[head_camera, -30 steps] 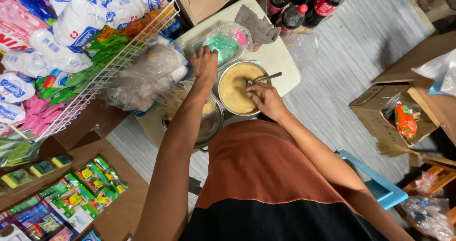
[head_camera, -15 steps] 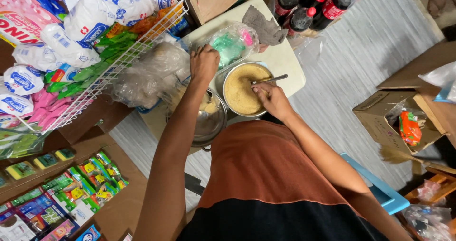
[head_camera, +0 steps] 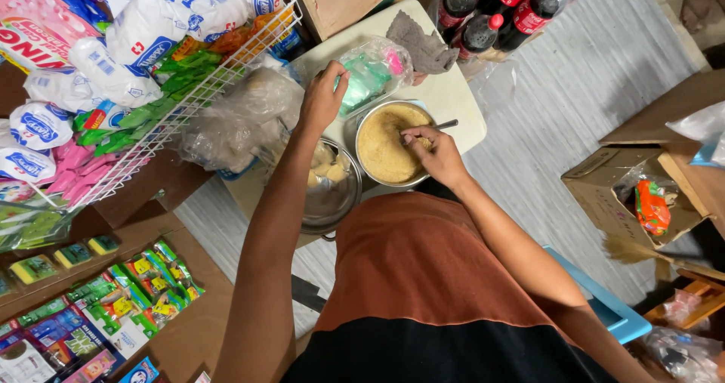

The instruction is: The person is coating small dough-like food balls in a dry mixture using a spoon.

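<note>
On small white table (head_camera: 453,100) (grey floor (head_camera: 604,73)), right hand (head_camera: 434,152) stirs bowl (head_camera: 389,145).

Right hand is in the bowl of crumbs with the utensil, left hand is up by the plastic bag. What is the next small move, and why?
Probably bring the left hand back to steady the rim of the crumb bowl. The right hand holds a metal utensil in the crumbs, and the bowl stands unheld near the table edge, beside the pot of pale pieces.
</note>
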